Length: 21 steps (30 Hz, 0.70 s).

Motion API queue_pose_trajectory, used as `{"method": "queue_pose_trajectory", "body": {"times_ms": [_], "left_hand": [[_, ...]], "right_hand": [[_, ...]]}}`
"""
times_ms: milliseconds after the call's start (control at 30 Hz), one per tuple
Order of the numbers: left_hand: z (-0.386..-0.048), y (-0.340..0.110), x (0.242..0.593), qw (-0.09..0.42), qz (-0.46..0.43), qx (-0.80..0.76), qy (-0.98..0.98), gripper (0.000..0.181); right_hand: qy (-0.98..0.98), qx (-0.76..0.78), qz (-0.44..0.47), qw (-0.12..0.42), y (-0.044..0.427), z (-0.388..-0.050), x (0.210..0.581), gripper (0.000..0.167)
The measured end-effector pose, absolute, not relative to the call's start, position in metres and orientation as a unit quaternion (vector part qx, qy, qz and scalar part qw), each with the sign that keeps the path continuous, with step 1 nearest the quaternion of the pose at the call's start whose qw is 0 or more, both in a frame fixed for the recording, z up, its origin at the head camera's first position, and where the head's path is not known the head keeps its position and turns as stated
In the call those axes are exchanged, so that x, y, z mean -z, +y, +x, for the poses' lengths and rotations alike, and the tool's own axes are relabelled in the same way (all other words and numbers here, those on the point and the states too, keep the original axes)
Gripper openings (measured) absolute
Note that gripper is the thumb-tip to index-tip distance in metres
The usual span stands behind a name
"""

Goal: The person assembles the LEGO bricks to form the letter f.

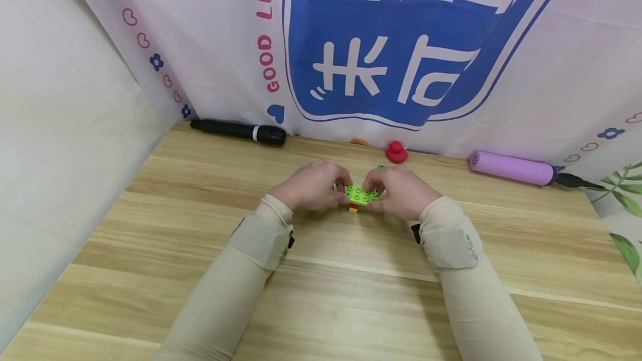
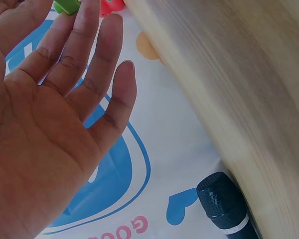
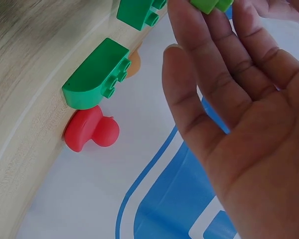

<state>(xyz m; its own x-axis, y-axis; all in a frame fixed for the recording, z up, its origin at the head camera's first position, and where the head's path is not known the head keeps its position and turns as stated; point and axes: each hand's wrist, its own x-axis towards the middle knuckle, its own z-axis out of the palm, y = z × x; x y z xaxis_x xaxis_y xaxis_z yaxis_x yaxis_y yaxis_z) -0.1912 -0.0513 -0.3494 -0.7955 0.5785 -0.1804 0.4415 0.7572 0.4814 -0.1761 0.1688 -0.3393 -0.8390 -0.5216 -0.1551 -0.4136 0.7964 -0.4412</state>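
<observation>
Both hands meet over a lime-green toy building brick [image 1: 358,196] with round studs, held above the table. My left hand [image 1: 317,185] pinches its left end between thumb and fingers. At the right end my right hand [image 1: 401,189] grips it the same way. Small red and yellow pieces [image 1: 353,208] show just under the brick; whether they are joined to it I cannot tell. In the right wrist view, a green brick with a rounded end [image 3: 97,74] and another green brick [image 3: 137,12] stand near the right fingers, mostly hidden in the head view.
Along the table's back edge lie a black microphone [image 1: 238,131], a red rubber duck [image 1: 397,152] and a purple pump [image 1: 512,168] with a black nozzle. An orange thing [image 1: 359,141] peeks out there too. A printed cloth [image 1: 225,71] hangs behind the wooden table [image 1: 341,305].
</observation>
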Motion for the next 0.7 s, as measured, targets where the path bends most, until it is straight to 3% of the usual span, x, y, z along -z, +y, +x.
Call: {"method": "queue_pose_trajectory", "body": {"times_ms": [233,367,467,700], "left_hand": [[-0.192,-0.051,0.350,0.169,0.271,-0.215,0.923,0.022],[-0.192,-0.051,0.350,0.175,0.269,-0.210,0.924,0.021],[-0.192,-0.051,0.348,0.181,0.267,-0.204,0.924,0.022],[-0.192,-0.051,0.346,0.182,0.271,-0.200,0.924,0.025]], "right_hand": [[0.933,0.218,-0.245,0.146,0.173,-0.179,0.343,0.019],[0.941,0.223,-0.229,0.112,0.184,-0.183,0.346,0.015],[0.954,0.199,-0.210,0.082,0.189,-0.185,0.350,0.022],[0.960,0.148,-0.222,0.085,0.179,-0.189,0.367,0.043]]}}
